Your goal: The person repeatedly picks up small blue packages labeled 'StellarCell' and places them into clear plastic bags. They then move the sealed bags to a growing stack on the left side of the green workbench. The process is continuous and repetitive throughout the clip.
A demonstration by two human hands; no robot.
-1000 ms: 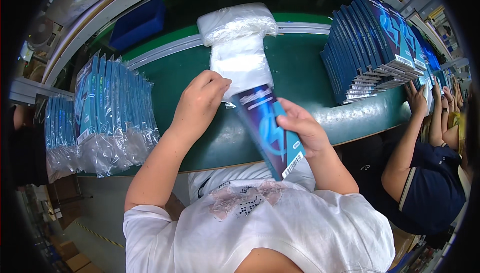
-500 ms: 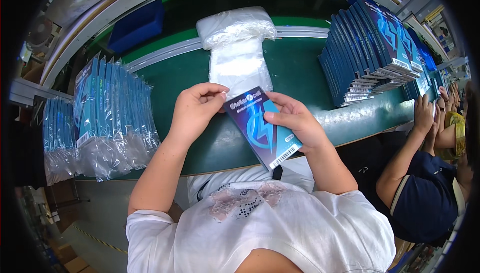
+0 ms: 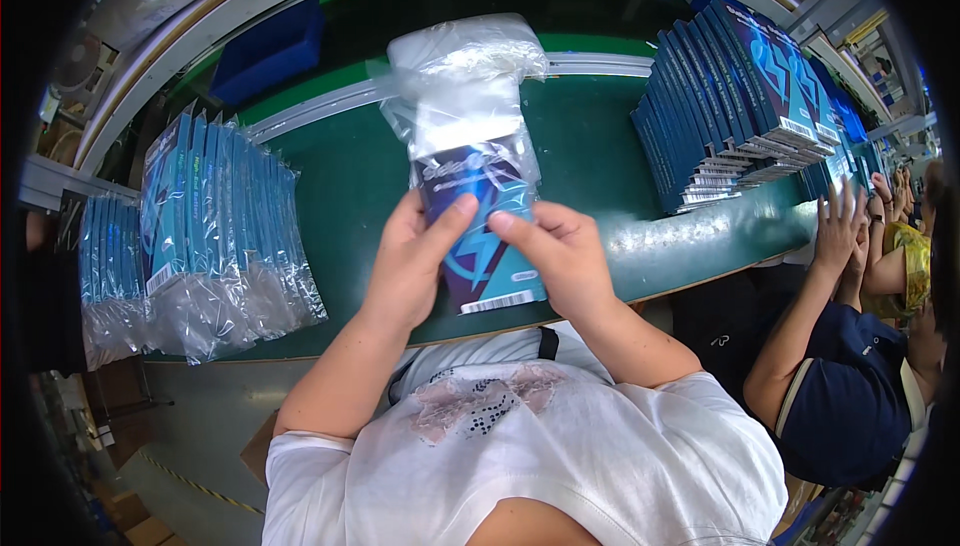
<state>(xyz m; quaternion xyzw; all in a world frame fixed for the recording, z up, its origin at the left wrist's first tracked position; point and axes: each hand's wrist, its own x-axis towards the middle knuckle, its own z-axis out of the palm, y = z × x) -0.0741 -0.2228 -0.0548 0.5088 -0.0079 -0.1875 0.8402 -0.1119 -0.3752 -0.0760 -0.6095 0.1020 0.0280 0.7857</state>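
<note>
Because both of its sides are gripped, one flat blue-and-purple printed carton (image 3: 484,258) is held over the green worktop (image 3: 345,186), barcode end toward the wearer. Left hand (image 3: 412,246): grasping the carton's left edge, thumb on its face. Right hand (image 3: 565,251): grasping the right edge, thumb likewise. Beyond: one stack of clear plastic bags (image 3: 465,51), loose film at the carton's upper end; whether film encloses that end cannot be told. At left: upright bagged cartons (image 3: 215,206), rowed. At right: leaning cartons (image 3: 720,96), apparently unbagged. Hazards, as judged: a carton corner, pushed askew, might split thin film; slackened thumbs could drop the carton; a forearm's knock could topple the left row.
</note>
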